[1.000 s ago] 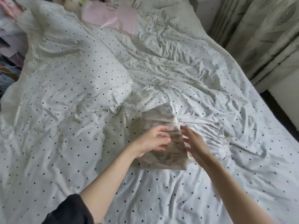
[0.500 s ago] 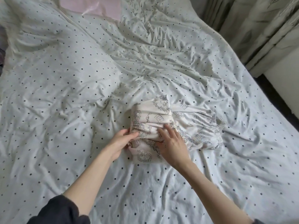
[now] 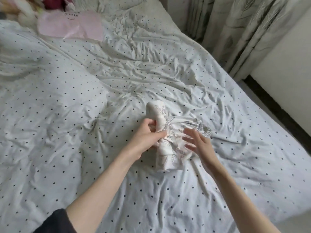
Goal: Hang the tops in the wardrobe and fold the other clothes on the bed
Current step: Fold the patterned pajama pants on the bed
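On the bed [image 3: 70, 125], a little to the 4 o'clock side of its middle, lies one small white printed garment [image 3: 170, 132]. It is already folded or rolled into a narrow bundle, and one ribbed end with grey stripes spreads out toward 3 o'clock.

The left hand [image 3: 148, 137] grips the bundle at its 9 o'clock edge; the fingers [image 3: 152, 122] are curled round the thick fold and lift it a little off the cover. The right hand [image 3: 200, 145] holds nothing. Its fingers are straight and spread, and it hovers over or lightly touches the 3 o'clock part of the cloth; I cannot tell which, because it is blurred.

I judge the folding of this piece to be near its end: the loose striped end has yet to be tucked in or smoothed. No other clothes waiting to be folded can be seen, and the wardrobe is not in view, so how many tops are hung I cannot say.

Around: a pink sheet or bag [image 3: 72, 26] lies toward 11 o'clock near the head of the bed, with soft toys [image 3: 25, 12] behind it, well apart from the hands. Patterned curtains [image 3: 244, 31] hang at 1 o'clock. Nothing lies close to the garment; only the wrinkled dotted cover may make a flat fold harder.
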The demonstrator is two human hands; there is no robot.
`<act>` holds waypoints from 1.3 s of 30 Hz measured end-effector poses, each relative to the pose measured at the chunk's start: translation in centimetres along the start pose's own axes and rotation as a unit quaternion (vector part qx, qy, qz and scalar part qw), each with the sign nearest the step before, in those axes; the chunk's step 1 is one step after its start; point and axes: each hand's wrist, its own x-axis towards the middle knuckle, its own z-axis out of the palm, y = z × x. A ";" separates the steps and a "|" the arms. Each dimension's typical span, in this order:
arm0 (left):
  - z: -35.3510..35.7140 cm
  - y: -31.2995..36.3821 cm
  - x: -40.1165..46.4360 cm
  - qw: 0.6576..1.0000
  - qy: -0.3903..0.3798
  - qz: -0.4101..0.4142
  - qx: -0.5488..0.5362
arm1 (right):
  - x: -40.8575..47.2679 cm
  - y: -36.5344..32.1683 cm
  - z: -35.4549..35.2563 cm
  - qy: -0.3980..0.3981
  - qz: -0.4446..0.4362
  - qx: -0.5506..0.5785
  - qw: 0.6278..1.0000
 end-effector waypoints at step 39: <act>5.9 -5.7 7.4 0.978 0.008 -0.159 -0.135 | 8.2 4.4 -9.8 0.043 0.143 -0.090 0.985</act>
